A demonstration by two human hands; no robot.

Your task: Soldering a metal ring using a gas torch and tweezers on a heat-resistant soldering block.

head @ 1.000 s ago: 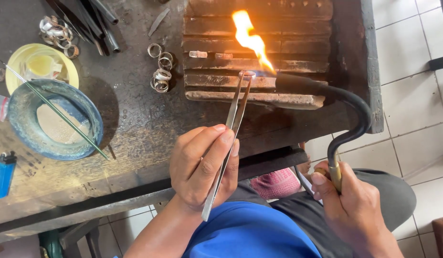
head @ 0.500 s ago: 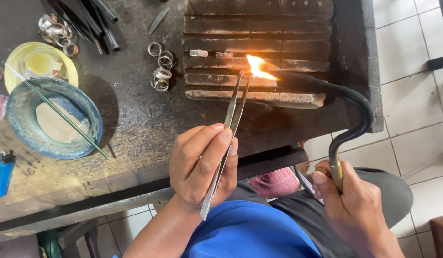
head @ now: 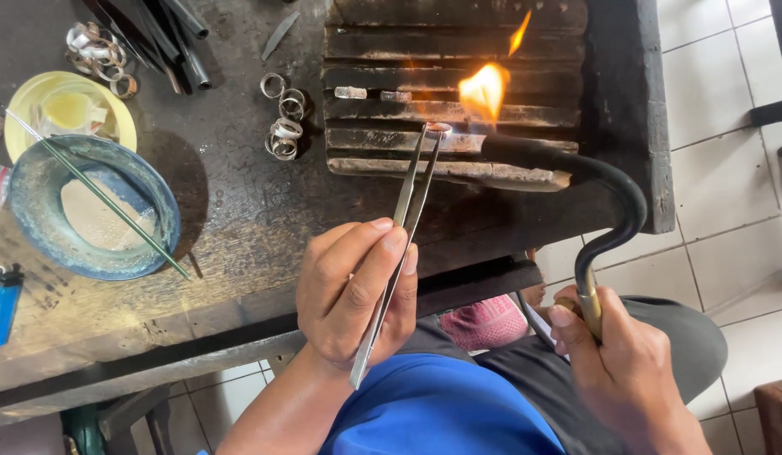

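Observation:
My left hand (head: pixel 357 291) pinches long steel tweezers (head: pixel 404 219) whose tips clamp a small metal ring (head: pixel 437 129) over the charred soldering block (head: pixel 391 84). My right hand (head: pixel 623 371) grips the brass handle of a curved black torch (head: pixel 610 190). Its nozzle points left at the ring, and an orange flame (head: pixel 485 91) burns just right of the ring. Two short metal pieces (head: pixel 370 93) lie on the block behind the tweezers' tips.
Several loose rings (head: pixel 281 126) lie on the scorched wooden bench left of the block. A blue glass bowl (head: pixel 29 227) with a thin rod (head: pixel 96 194) across it, a yellow dish (head: pixel 37 88), a blue lighter (head: pixel 2 303) and dark tools (head: pixel 172 34) sit at the left.
The flame shrank from a tall plume to a small tongue, then flared again beside the ring. Both hands, tweezers and torch have stayed almost still.

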